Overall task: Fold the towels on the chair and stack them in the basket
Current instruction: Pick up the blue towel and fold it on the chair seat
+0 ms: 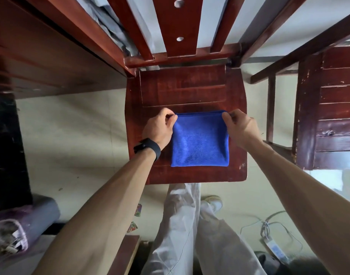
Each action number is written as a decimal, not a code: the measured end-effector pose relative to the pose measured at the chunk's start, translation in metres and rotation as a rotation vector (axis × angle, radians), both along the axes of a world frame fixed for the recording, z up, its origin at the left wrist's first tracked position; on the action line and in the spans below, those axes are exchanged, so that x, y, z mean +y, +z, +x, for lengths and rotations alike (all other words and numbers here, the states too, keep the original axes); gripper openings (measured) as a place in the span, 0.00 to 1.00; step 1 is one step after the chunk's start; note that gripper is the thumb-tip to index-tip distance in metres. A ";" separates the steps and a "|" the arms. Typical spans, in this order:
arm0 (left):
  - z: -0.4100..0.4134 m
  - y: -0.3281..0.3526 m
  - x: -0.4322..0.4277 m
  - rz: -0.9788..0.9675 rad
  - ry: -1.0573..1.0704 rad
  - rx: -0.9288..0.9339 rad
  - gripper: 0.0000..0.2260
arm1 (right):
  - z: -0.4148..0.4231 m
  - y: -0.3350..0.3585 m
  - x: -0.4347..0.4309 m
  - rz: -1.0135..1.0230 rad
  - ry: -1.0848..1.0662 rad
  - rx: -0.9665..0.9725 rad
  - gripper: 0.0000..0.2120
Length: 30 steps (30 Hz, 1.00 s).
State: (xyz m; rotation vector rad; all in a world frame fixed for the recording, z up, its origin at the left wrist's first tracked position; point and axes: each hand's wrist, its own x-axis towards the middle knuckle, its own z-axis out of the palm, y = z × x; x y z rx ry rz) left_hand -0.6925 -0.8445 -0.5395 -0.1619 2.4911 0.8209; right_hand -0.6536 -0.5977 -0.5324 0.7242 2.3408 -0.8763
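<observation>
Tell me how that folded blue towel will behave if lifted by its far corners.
Probably floppy: the blue towel is soft cloth, so its near edge would likely sag. Likely light: left hand and right hand just pinch its far corners. Its folded layers may fall open.

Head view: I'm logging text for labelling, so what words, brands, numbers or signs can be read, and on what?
None is legible.
On the colourful scraps on the floor: print too blurred to read.
On the white device among the cables: blue label too small to read.
On the blue towel, chair, wristband: no markings visible.
</observation>
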 end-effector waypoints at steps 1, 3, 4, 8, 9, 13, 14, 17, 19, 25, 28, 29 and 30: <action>-0.001 -0.001 0.001 -0.018 -0.005 -0.002 0.08 | -0.002 -0.002 0.000 0.012 0.007 -0.008 0.17; -0.002 -0.002 0.003 -0.066 -0.038 0.004 0.08 | -0.006 -0.004 -0.002 0.036 0.018 -0.029 0.18; -0.003 -0.003 0.004 -0.101 -0.064 0.012 0.08 | -0.007 -0.005 -0.003 0.053 0.025 -0.037 0.18; -0.007 -0.004 0.010 -0.228 -0.146 0.045 0.09 | -0.009 -0.009 -0.005 0.145 0.056 -0.052 0.19; -0.009 -0.005 0.012 -0.251 -0.160 0.047 0.10 | -0.010 -0.009 -0.005 0.163 0.062 -0.055 0.18; -0.016 -0.009 0.018 -0.350 -0.277 0.118 0.12 | -0.013 -0.010 -0.007 0.221 0.089 -0.059 0.18; -0.018 -0.009 0.020 -0.370 -0.298 0.139 0.13 | -0.014 -0.010 -0.008 0.241 0.097 -0.062 0.18; -0.019 -0.010 0.023 -0.391 -0.309 0.153 0.13 | -0.018 -0.010 -0.009 0.283 0.101 -0.061 0.20; -0.015 -0.011 0.023 -0.380 -0.307 0.181 0.13 | -0.019 -0.010 -0.010 0.298 0.093 -0.057 0.21; 0.032 -0.007 0.014 -0.373 -0.303 0.472 0.15 | 0.026 -0.002 -0.031 0.357 -0.091 0.331 0.18; 0.063 -0.011 0.023 -0.265 -0.451 0.520 0.22 | 0.056 -0.004 -0.056 0.418 0.139 0.513 0.16; 0.069 -0.014 0.025 -0.266 -0.486 0.474 0.24 | 0.062 -0.009 -0.063 0.400 0.255 0.507 0.19; 0.073 -0.018 0.025 -0.278 -0.498 0.423 0.26 | 0.065 -0.015 -0.066 0.381 0.349 0.467 0.22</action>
